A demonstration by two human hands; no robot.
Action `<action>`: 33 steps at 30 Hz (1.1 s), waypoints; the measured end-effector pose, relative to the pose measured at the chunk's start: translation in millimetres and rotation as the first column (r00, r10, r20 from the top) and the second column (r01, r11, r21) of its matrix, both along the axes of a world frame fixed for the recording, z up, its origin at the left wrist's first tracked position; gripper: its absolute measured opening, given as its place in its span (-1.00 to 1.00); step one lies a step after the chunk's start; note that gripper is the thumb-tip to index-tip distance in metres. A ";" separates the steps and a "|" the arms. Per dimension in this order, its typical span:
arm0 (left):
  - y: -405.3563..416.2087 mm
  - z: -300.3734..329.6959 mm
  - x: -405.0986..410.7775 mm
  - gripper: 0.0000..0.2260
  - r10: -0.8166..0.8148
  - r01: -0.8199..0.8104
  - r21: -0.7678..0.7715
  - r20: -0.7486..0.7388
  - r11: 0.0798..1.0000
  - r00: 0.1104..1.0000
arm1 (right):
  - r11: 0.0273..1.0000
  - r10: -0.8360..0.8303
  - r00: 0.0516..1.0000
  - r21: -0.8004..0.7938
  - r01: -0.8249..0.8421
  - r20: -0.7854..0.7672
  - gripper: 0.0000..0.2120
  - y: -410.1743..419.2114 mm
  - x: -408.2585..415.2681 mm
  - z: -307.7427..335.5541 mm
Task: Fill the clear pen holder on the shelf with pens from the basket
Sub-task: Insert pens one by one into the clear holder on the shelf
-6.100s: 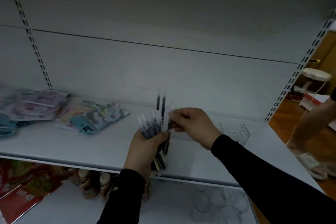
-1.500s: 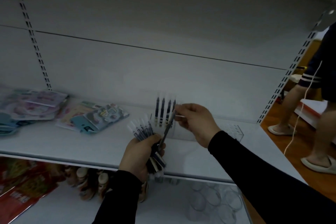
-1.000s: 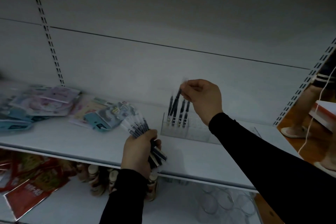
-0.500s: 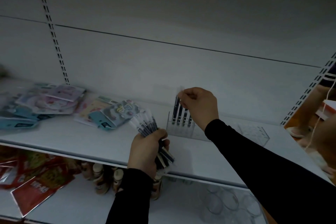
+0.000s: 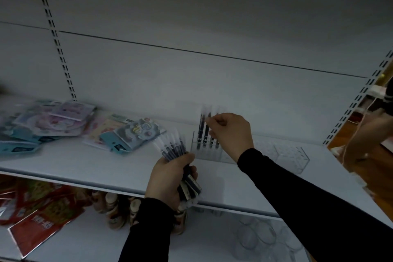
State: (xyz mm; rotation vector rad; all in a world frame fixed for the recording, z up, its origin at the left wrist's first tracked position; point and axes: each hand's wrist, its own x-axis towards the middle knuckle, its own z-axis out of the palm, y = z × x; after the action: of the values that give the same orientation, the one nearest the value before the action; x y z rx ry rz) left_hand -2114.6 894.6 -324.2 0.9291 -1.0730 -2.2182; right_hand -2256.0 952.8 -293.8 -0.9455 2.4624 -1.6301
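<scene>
- Clear plastic pen holder (image 5: 207, 151) stands on the white shelf (image 5: 85, 161), at about 2 o'clock from the left hand (image 5: 170, 178), with a few dark pens (image 5: 201, 130) upright in its left end.
- Right hand (image 5: 230, 132) is at the holder's left end, thumb and forefinger pinching the pale top of one pen (image 5: 209, 128) that stands among the others; whether its tip has reached the bottom of its hole cannot be told.
- Left hand is curled tightly round a fanned bundle of pens (image 5: 173, 149), caps pointing toward 11 o'clock, held just in front of the shelf edge.
- Progress, as a judgement: the filling is at an early stage. Only one short row at the holder's left end is occupied, while the long stretch toward 3 o'clock looks bare.
- Left to do: the bundle in the left hand has to go in pen by pen, and it may not be enough to fill every hole. The basket named in the task is not in view.
- Stationery packets (image 5: 131, 134) lie on the shelf at 9 o'clock from the holder, well apart from it.
- Another person (image 5: 365, 134) is at the frame's right edge, beyond the end of the shelf.
</scene>
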 end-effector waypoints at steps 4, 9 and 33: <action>5.0 1.1 -0.8 -0.95 -0.047 0.047 -0.008 -0.011 0.999 0.999 | 0.993 0.103 0.986 0.051 -0.110 0.128 -0.76 19.8 18.5 -12.2; 17.0 3.2 -2.1 -0.97 -0.103 0.102 -0.042 -0.021 0.994 0.994 | 0.972 0.217 0.929 0.023 -0.234 0.300 -0.81 35.4 31.1 -15.0; 8.9 -1.3 0.2 -0.93 0.026 -0.026 -0.030 0.022 0.999 0.999 | 0.919 0.064 0.967 -0.392 0.038 0.245 -0.89 34.4 -6.7 33.3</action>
State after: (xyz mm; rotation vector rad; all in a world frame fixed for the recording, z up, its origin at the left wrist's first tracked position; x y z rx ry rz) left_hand -2114.4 903.4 -325.5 0.9523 -1.0945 -2.1700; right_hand -2262.8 987.2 -260.5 -0.7200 1.9964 -2.1407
